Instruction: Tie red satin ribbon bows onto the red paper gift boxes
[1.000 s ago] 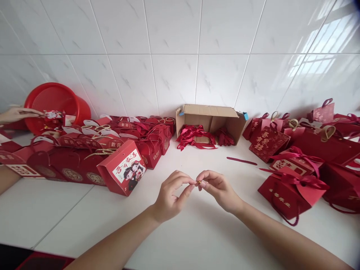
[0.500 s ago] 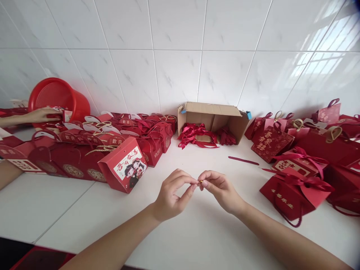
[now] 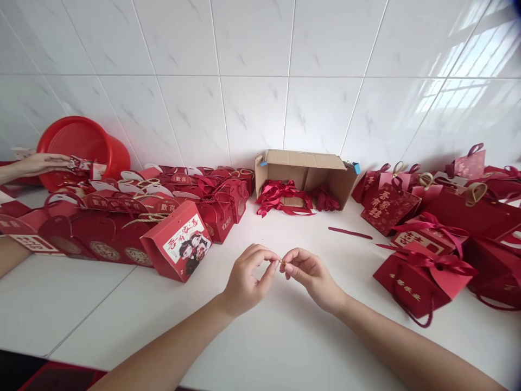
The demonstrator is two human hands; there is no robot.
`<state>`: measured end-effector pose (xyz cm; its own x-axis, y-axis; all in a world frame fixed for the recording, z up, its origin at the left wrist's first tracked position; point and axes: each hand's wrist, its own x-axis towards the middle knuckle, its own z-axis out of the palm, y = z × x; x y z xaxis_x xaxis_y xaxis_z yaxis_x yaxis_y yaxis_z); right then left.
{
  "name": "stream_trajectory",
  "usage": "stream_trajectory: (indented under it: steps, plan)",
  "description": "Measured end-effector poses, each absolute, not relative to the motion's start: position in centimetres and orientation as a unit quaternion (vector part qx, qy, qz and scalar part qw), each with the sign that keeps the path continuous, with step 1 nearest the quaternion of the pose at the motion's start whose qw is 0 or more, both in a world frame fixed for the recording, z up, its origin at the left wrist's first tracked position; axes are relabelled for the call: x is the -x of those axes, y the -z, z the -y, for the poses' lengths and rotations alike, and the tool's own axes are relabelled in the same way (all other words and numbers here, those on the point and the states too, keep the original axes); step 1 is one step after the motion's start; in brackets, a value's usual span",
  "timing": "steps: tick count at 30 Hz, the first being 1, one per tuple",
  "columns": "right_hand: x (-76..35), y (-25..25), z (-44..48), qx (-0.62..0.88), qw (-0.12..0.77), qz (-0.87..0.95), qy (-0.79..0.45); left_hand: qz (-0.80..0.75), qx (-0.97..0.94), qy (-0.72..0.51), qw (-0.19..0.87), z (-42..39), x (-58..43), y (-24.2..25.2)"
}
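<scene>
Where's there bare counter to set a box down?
Bare: front-left counter below the red gift boxes; the stretch from cardboard box to left hand and right hand, which pinches a small gold piece. Crowded: those boxes, and ribbon bags right.

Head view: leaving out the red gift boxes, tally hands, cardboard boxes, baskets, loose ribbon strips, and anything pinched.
Hands: 3 (left hand, right hand, co-worker's hand)
Small gold piece: 1
Cardboard box: 1
Red basket: 1
Loose ribbon strip: 1
Total: 7

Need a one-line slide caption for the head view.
Left hand and right hand pinch a tiny gold piece above a white counter.
</scene>
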<state>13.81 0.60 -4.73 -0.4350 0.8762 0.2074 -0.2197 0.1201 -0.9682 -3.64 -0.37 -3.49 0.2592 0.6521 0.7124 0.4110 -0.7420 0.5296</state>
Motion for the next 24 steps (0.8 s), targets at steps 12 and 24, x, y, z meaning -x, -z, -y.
stream_trajectory:
  steps: [12, 24]
  plan:
    - [-13.8, 5.4, -0.9, 0.249, 0.446, 0.565, -0.648, -0.372, -0.776, -0.479, 0.171, 0.2, 3.9, 3.4]
    - [-14.3, 6.6, -2.6, 0.259, 0.445, 0.52, -0.681, -0.394, -0.714, -0.562, -0.136, 1.9, 8.7, -0.5]
